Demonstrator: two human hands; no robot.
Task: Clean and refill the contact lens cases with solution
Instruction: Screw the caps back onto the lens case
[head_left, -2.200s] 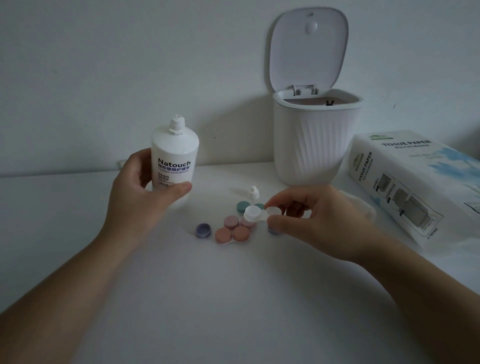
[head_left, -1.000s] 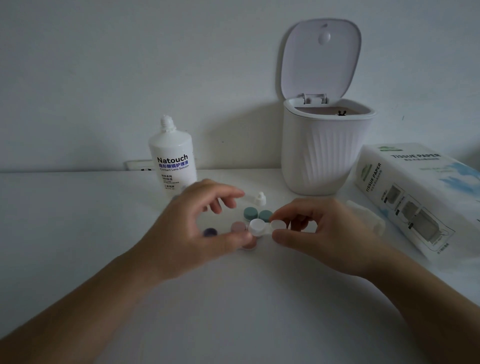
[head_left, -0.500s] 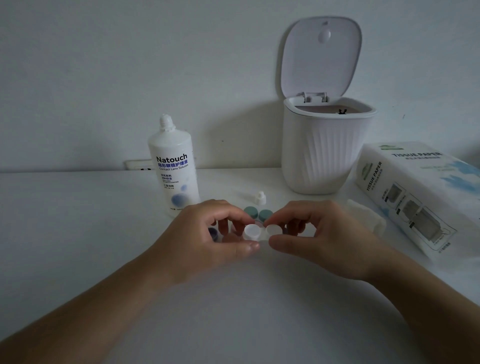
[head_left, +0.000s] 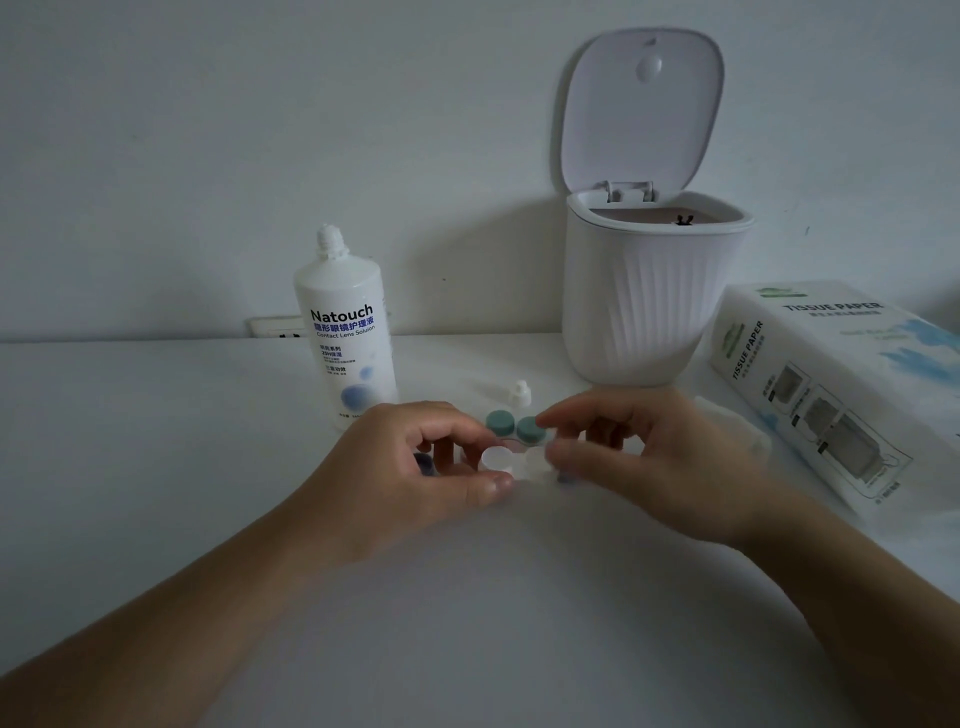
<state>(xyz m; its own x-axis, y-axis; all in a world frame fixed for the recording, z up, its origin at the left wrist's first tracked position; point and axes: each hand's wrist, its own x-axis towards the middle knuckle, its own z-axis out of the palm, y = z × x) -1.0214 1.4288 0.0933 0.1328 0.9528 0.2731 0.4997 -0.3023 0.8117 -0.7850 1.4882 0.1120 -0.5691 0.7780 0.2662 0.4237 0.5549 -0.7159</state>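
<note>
Left hand (head_left: 410, 467) pinching white cap (head_left: 496, 460) of white lens case (head_left: 524, 465), right hand (head_left: 639, 457) gripping other end — light, rigid, slick; best held by rims.

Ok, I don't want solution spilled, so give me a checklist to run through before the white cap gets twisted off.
1. Left hand grips white cap: ok.
2. Right hand holds the white case steady: ok, though blurred.
3. Case level: cannot tell.
4. Solution bottle upright, within reach: ok.
5. Bottle nozzle uncapped, its cap on the table: ok.
6. Bin lid open for waste: ok.
</note>
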